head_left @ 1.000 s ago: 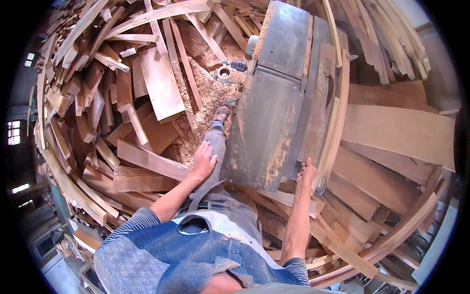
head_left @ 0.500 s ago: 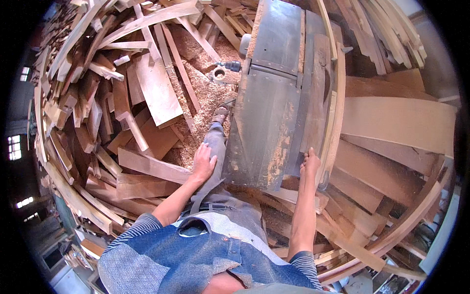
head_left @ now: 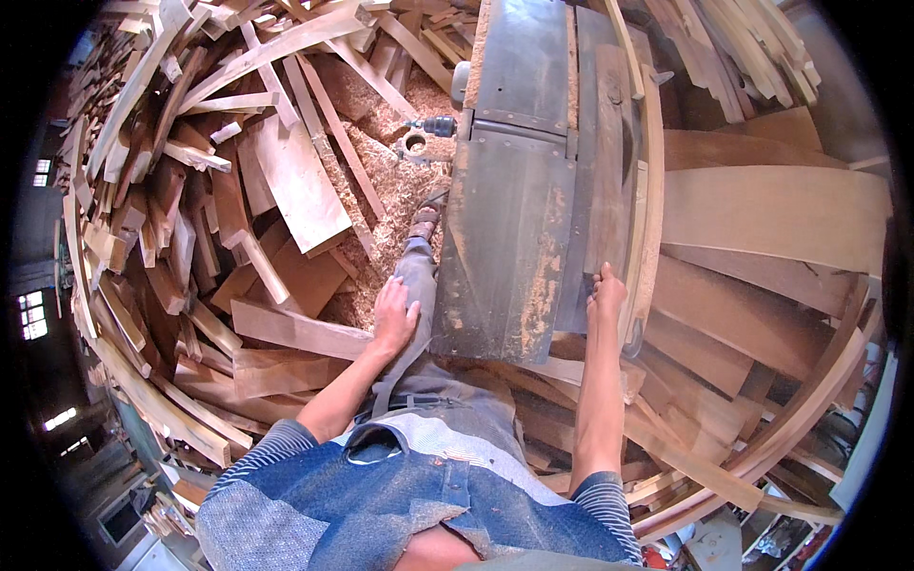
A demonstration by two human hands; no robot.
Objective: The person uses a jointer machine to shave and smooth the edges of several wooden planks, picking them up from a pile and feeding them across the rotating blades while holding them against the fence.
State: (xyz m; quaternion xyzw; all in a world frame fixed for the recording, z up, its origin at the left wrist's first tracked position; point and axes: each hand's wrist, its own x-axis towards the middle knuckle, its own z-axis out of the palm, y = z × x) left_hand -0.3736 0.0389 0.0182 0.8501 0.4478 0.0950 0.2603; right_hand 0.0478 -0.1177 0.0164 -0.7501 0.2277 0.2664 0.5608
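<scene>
My left hand (head_left: 392,314) lies on my left thigh, fingers stretched out, holding nothing. At the near end of a long wooden board (head_left: 609,162) is my right hand (head_left: 606,288), its fingers curled against the board's end. The board lies lengthwise on the right side of a grey metal jointer table (head_left: 509,238), beside an upright wooden fence (head_left: 651,209). A dark gap, the cutter slot (head_left: 519,131), crosses the table farther off. My right palm and the exact grip of the fingertips are hidden.
Offcuts and boards (head_left: 295,181) pile up on the left, amid wood shavings (head_left: 381,128). A dark shaft end (head_left: 438,126) juts from the machine's left side above a round collar (head_left: 414,144). Wide planks (head_left: 762,214) are stacked to the right.
My right hand has moved a little forward along the table, and the board's near end has gone with it. My left hand stays on my thigh. The view has shifted slightly.
</scene>
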